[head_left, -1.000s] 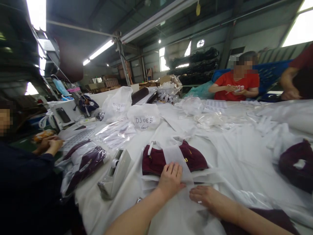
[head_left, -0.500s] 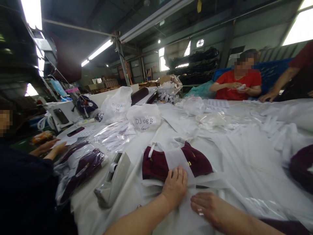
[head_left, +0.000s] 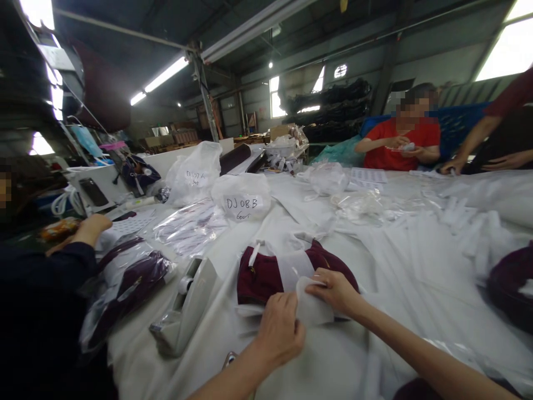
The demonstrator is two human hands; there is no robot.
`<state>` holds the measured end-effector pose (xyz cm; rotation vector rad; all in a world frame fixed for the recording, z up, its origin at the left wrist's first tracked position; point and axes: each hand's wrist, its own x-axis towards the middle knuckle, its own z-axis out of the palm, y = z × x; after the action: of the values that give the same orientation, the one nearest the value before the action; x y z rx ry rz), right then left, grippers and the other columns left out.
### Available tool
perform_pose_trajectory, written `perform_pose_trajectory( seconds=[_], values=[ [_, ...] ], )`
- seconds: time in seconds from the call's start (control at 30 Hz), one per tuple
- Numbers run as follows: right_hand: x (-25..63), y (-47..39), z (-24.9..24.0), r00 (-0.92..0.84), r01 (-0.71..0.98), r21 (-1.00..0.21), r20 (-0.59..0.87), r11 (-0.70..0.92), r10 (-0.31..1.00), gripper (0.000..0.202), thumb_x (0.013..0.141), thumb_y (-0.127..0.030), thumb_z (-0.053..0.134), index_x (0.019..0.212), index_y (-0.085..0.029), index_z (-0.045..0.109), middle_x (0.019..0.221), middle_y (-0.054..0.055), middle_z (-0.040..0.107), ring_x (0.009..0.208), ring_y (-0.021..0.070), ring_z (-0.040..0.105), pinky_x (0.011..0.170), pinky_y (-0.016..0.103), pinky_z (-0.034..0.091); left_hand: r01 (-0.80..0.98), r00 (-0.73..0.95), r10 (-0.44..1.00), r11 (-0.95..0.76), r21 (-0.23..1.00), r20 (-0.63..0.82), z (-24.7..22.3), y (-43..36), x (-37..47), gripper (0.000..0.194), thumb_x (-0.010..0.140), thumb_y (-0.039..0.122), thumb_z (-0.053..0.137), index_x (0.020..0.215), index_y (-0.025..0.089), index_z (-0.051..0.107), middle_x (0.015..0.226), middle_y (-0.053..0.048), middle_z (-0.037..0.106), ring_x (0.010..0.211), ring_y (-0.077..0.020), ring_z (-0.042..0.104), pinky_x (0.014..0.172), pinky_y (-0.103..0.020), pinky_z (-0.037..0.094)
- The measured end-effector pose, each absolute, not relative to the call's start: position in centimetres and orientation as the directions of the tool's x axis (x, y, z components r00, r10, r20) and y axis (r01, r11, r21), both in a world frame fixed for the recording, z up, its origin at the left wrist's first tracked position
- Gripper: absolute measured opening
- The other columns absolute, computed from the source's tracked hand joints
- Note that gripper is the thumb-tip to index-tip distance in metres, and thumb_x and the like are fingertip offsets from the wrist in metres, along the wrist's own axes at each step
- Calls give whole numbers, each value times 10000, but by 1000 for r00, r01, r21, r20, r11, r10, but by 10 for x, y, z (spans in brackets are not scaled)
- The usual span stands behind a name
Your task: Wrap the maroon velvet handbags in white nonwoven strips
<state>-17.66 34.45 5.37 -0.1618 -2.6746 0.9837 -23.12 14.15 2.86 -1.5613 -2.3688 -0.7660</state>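
A maroon fabric bag (head_left: 258,275) with a zip and a small white tag lies on the white-covered table in front of me. Across its middle runs a translucent white paper strip (head_left: 291,268). My right hand (head_left: 338,291) pinches the folded-over end of that strip between thumb and fingers, above the bag's front. Closed at the bag's lower edge, my left hand (head_left: 281,328) has its fingers pressed together on the strip; the fingertips are partly hidden.
A grey tape dispenser (head_left: 185,311) stands left of the bag, with a plastic-wrapped maroon bag (head_left: 133,283) beyond it. White strips (head_left: 425,278) spread over the right side. A marked plastic bag (head_left: 241,197) sits behind. Co-workers are at the left and across the table.
My right hand has risen from the table to the bag, bringing the loose strip end up and over. My left hand has slid down off the bag's middle to its lower edge.
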Motion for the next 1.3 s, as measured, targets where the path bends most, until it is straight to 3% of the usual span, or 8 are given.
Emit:
perform_pose_trajectory(
  seconds=[0.1,0.27,0.37,0.5,0.63,0.83,1.1,1.3],
  values=[
    [-181,344,54,-945,82,-668,185,740,271,265,743,-372,644,580,-183,554,676,5,569,655,143,533,609,253,365,822,-564,706,433,369,428,37,144,-232,542,838,298,628,1311,107,446,991,-94,667,862,-249,602,810,-414,526],
    [-185,342,65,-940,160,-659,125,734,318,215,747,-349,617,618,-182,580,617,-7,582,615,148,513,569,261,330,826,-537,641,533,186,548,29,164,-237,495,865,115,569,1345,164,460,1027,-99,666,819,-216,608,752,-366,540],
    [-187,343,64,-948,96,-685,160,722,277,176,755,-305,593,818,-187,707,818,23,708,760,189,611,680,273,426,832,-383,593,554,-14,709,22,168,-235,436,895,126,549,1307,265,526,1195,-113,625,1030,-254,607,883,-455,522],
    [-190,348,62,-937,106,-695,169,711,305,282,763,-311,599,971,-179,735,990,60,735,895,227,647,815,320,472,918,-89,687,338,-209,721,5,165,-236,292,967,240,463,1206,160,611,1320,-98,599,1261,-227,511,1097,-396,414],
    [-198,349,66,-942,149,-653,134,742,307,284,831,-360,546,923,-184,749,944,58,744,808,210,657,738,317,473,934,-140,788,306,-184,600,-9,162,-238,564,945,524,479,1322,109,538,1375,-131,571,1286,-285,503,1082,-426,434],
    [-218,344,70,-921,196,-575,169,794,350,217,833,-331,575,792,-193,736,854,50,732,806,207,655,733,308,451,924,-129,779,319,-210,614,-9,163,-236,425,981,416,448,1271,135,579,1355,-116,596,1244,-290,555,1053,-436,463],
    [-237,359,56,-894,247,-477,222,843,388,233,740,-257,723,954,-185,662,914,34,682,890,199,602,765,288,422,920,-143,784,331,-211,605,-9,165,-236,362,990,343,441,1259,147,584,1363,-107,588,1229,-274,564,1057,-433,460],
    [-248,366,64,-870,301,-420,247,856,427,228,897,-357,577,796,-176,673,831,61,668,830,209,596,785,332,419,916,-147,767,343,-206,625,-9,166,-236,366,986,382,456,1250,165,589,1351,-89,598,1232,-247,556,1062,-416,451]
  ],
)
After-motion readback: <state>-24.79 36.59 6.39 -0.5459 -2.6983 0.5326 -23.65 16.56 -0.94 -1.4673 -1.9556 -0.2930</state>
